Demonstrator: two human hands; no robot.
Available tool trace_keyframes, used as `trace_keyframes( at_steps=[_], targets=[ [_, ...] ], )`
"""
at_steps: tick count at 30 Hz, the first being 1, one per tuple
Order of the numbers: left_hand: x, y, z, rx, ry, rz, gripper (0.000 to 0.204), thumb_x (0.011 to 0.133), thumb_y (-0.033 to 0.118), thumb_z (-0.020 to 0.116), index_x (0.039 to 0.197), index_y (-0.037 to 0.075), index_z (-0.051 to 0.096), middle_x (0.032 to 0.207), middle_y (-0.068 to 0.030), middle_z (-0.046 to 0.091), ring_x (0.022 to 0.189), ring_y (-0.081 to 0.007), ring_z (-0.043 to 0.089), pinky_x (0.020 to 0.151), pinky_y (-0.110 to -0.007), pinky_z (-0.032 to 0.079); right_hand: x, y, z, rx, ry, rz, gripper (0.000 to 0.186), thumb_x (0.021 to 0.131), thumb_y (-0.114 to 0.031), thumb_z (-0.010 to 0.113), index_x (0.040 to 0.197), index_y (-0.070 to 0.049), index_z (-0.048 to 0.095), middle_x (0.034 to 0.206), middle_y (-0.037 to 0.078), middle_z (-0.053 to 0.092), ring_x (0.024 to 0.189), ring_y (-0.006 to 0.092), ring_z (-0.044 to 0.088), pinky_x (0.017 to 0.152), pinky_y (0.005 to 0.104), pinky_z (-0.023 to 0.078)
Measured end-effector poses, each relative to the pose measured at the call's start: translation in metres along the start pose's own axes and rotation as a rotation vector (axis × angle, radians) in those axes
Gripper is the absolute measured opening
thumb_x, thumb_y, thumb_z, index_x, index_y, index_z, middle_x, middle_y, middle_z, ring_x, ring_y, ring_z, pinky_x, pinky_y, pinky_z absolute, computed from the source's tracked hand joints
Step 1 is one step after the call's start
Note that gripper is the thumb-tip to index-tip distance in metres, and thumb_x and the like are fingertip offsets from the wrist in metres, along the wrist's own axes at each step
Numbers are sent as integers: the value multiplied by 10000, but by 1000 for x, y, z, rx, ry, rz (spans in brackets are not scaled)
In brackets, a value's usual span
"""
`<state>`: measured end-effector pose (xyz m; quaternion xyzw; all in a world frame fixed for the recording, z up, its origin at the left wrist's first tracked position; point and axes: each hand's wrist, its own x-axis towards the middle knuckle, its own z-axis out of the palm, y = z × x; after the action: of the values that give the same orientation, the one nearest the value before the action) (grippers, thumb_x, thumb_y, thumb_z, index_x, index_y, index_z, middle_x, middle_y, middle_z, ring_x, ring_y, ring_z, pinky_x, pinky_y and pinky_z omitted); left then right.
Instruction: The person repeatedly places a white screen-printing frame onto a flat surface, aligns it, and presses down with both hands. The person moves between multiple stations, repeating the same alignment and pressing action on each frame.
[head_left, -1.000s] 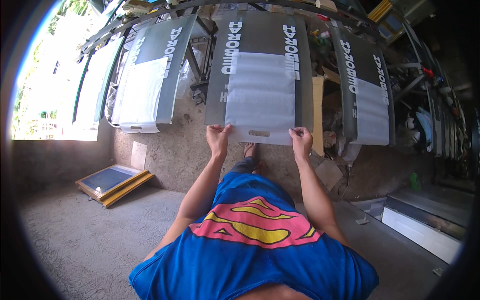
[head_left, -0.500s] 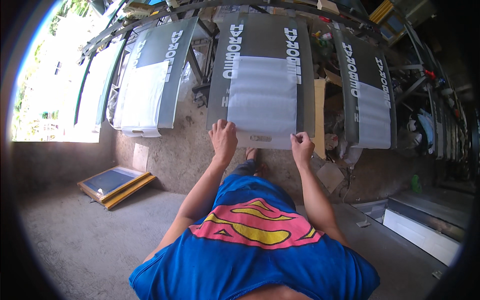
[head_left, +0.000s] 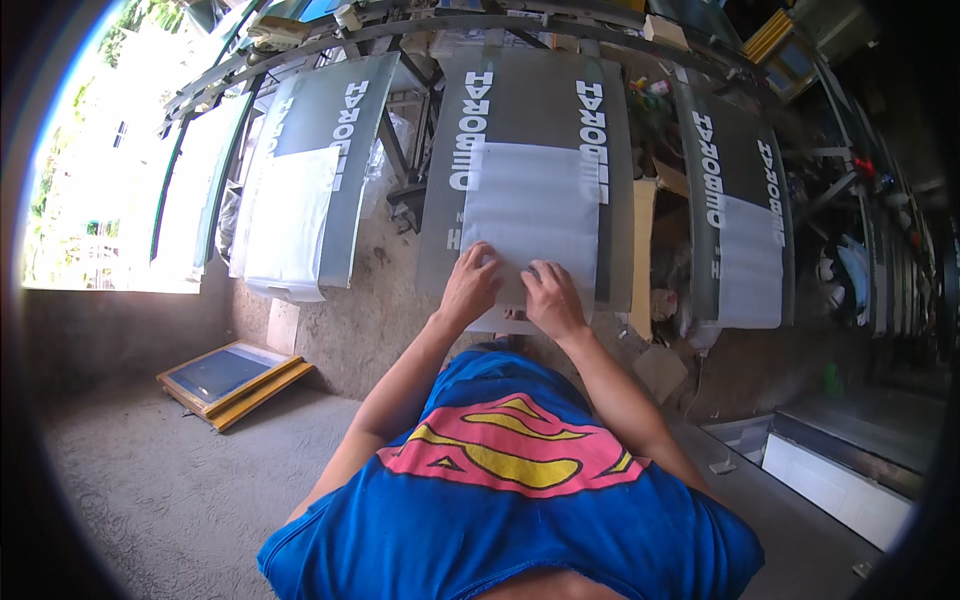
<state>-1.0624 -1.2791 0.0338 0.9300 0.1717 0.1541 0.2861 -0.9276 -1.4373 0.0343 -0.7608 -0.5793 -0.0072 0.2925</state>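
A white, thin bag (head_left: 530,200) with a handle slot lies on the middle dark board (head_left: 610,270), its near end hanging past the board's edge. On the near part of the bag rests my left hand (head_left: 472,285), fingers bent and slightly apart. Just to its right, my right hand (head_left: 553,302) touches the same sheet with bent, parted fingers. Neither hand has a visible grip on it. The handle slot is mostly covered by my hands. White lettering runs along both sides of the board.
Similar white bags lie on the left board (head_left: 365,190) and the right board (head_left: 705,260). Dark metal rails (head_left: 400,160) support the boards. A wood-framed screen (head_left: 235,375) leans low on the left. Cardboard (head_left: 645,250) stands between the middle and right boards.
Both hands have left the bag's near corners and moved inward toward each other, onto its middle. The boards appear slightly lower in view.
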Motion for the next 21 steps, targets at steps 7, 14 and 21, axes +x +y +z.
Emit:
trace_keyframes(
  at_steps=[7, 14, 21],
  targets=[
    [52, -23, 2, 42, -25, 71, 486, 798, 248, 827, 1224, 60, 688, 1353, -189, 533, 1373, -421, 450, 1148, -498, 394, 56, 36, 10, -132, -97, 97, 502, 836, -220, 743, 1310, -77, 657, 1387, 208, 529, 1329, 399, 486, 1136, 550, 357],
    [129, -46, 7, 216, -68, 50, 684, 834, 494, 791, 1402, 148, 636, 1514, -202, 447, 1458, -464, 361, 1200, -565, 310, 115, 87, -1, -218, -248, 281, 671, 857, -429, 764, 1462, -211, 574, 1539, 209, 399, 1466, 423, 340, 1219, 591, 254],
    [173, -55, 6, 310, -245, -81, 928, 808, 672, 754, 1571, 229, 467, 1696, -179, 248, 1560, -464, 192, 1260, -586, 171, 140, 117, -5, -255, -325, 338, 776, 877, -533, 724, 1553, -243, 479, 1673, 217, 243, 1547, 457, 214, 1263, 568, 193]
  ],
)
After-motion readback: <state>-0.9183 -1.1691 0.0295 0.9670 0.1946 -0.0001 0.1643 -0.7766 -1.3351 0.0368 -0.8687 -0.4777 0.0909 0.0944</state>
